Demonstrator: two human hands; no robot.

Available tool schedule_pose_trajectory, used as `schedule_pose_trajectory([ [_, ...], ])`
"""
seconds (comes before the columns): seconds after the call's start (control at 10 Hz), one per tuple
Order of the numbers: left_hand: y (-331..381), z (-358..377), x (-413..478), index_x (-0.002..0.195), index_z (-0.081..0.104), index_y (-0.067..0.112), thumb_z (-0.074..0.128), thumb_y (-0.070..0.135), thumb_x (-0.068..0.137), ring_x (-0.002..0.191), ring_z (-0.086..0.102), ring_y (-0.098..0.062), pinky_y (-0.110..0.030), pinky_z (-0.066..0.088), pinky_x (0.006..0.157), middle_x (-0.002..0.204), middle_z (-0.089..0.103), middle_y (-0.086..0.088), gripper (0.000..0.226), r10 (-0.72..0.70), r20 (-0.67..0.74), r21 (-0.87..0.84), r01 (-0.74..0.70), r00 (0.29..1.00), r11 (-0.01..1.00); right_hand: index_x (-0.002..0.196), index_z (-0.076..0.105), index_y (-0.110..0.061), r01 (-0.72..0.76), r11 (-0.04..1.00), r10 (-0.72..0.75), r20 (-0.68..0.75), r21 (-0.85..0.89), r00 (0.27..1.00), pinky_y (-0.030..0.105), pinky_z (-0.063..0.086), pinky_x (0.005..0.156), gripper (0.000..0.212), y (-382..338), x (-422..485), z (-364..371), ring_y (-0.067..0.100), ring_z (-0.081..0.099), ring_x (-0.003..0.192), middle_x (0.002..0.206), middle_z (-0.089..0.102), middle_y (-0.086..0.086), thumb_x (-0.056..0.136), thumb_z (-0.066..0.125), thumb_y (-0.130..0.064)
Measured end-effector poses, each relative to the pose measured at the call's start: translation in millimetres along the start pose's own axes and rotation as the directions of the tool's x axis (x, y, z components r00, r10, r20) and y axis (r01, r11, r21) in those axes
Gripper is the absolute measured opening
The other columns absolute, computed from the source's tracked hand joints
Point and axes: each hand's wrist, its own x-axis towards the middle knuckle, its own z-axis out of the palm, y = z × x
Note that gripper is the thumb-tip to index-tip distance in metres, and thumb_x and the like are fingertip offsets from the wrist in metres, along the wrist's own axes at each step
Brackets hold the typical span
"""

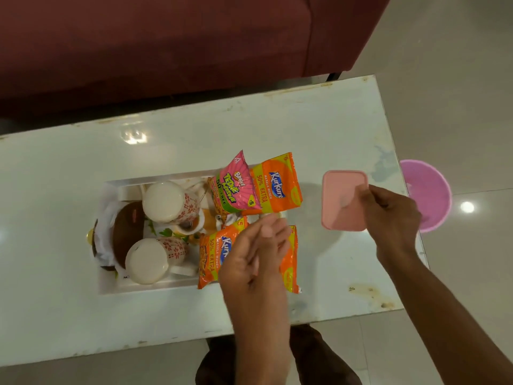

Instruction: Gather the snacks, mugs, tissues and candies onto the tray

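A white tray [111, 287] on the table holds two white mugs with red flower print, one at the back [169, 202] and one at the front [154, 259], both lying on their sides. A brown round holder with white tissue [127, 232] sits at the tray's left. A pink snack packet [234, 187] and an orange Kurkure packet [277, 184] lean at the tray's right end. A second orange packet [212, 258] lies below them, partly hidden by my left hand [255, 257], which hovers open over it. My right hand [388, 215] holds a pink square lid [342, 200] by its right edge.
The white table [277, 126] has worn edges and stains near its right front corner. A maroon sofa [166, 43] stands behind it. A pink round bowl [429, 195] sits on the tiled floor past the table's right end.
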Motion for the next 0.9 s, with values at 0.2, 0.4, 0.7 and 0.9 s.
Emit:
schedule_pose_trajectory([
  [0.2,-3.8,-39.2,-1.2,0.097,0.073,0.006,0.059,0.019,0.081,0.087,0.078,-0.025,-0.023,0.061,0.069,0.091,0.08,-0.012,0.025,-0.015,-0.086,-0.049,0.011,0.996,0.999,0.1,0.076,-0.012,0.005,0.993,0.002,0.061,-0.114,0.998,0.035,0.05,0.079,0.025,25.8,4.2,32.1,0.024,0.064,0.08,0.087,0.076,0.009,0.091,0.059,-0.028],
  [0.4,-8.6,-58.3,2.6,0.095,0.072,0.005,0.057,0.018,0.082,0.088,0.077,-0.028,-0.023,0.06,0.068,0.09,0.08,-0.014,0.024,-0.018,-0.098,-0.056,0.012,0.995,0.998,0.095,0.076,-0.01,0.075,0.979,-0.051,0.13,-0.188,0.99,0.029,0.044,0.068,0.029,29.7,-6.1,50.1,0.022,0.062,0.075,0.082,0.074,0.008,0.094,0.055,-0.03],
  [0.7,14.5,-86.5,13.5,0.098,0.074,0.015,0.059,0.018,0.088,0.09,0.077,-0.018,-0.022,0.06,0.075,0.093,0.08,-0.008,0.018,0.162,-0.085,0.043,-0.159,0.983,0.986,0.126,0.058,-0.011,0.269,0.953,-0.274,-0.018,-0.141,0.962,0.036,0.052,0.084,0.039,-0.9,-41.1,34.5,0.018,0.06,0.1,0.115,0.06,0.009,0.097,0.051,-0.037],
  [0.9,88.4,-130.8,57.8,0.127,0.065,0.015,0.057,0.016,0.097,0.116,0.062,-0.011,-0.008,0.043,0.093,0.127,0.066,0.002,0.031,0.582,0.095,0.659,-0.489,0.808,0.571,0.134,0.046,-0.022,0.66,0.735,-0.645,0.141,-0.156,0.751,0.03,0.047,0.09,0.043,-106.5,-107.8,49.7,0.015,0.046,0.122,0.131,0.049,-0.001,0.097,0.047,-0.044],
])
